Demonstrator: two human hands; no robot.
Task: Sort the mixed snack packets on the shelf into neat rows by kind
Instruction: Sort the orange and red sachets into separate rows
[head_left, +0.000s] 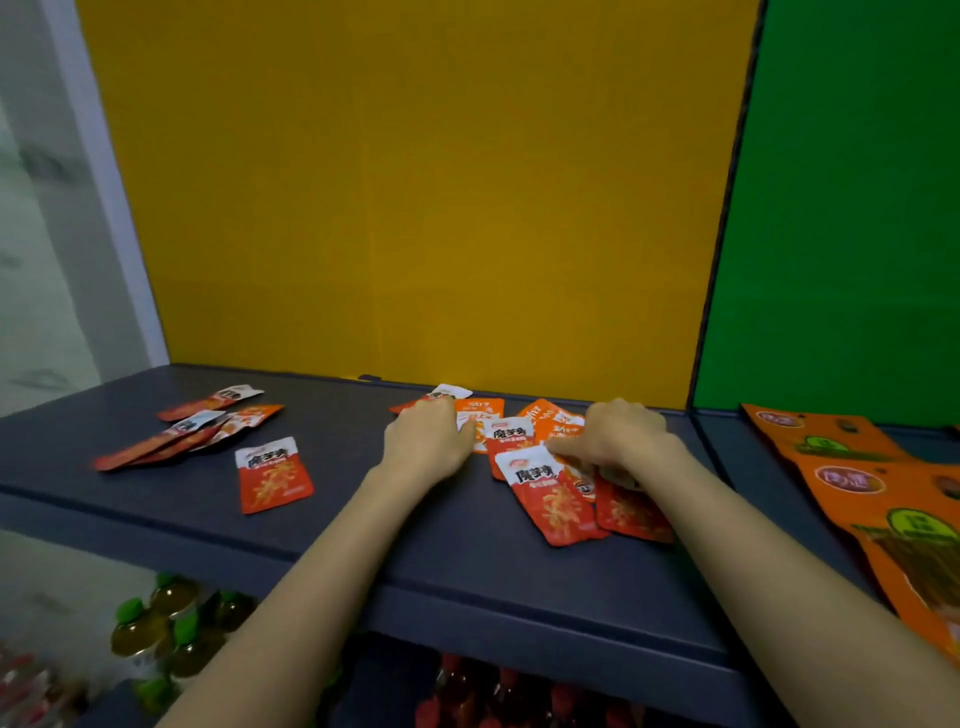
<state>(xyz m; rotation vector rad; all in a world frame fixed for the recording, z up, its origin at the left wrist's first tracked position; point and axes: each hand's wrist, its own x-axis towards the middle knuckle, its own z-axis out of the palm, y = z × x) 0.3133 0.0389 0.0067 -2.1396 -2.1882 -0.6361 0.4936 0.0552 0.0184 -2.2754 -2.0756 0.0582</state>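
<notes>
The sorting has only just started. The snack packets are not in rows yet. Most of them sit in a mixed pile (519, 439) in the middle of the frame, on the dark shelf (441, 571), with red and orange ones lying on top of each other.

Both hands are in that pile. The left hand (426, 441) has its fingers bent down onto the back packets, and its thumb is against an orange packet (483, 410). I cannot tell if it is pinching it. The right hand (621, 434) has one finger stretched out onto the top of the nearest red packet (558, 501). Its other fingers are curled under, and I cannot tell if they hold anything.

To the left there is one lone red packet (274, 475), and a small heap (192, 428) further left. Big orange bags (893, 499) lie at the right edge.

I think the next move is to take one packet out of the pile. It should slide out gently, so the others do not scatter, and go beside others of its kind.
</notes>
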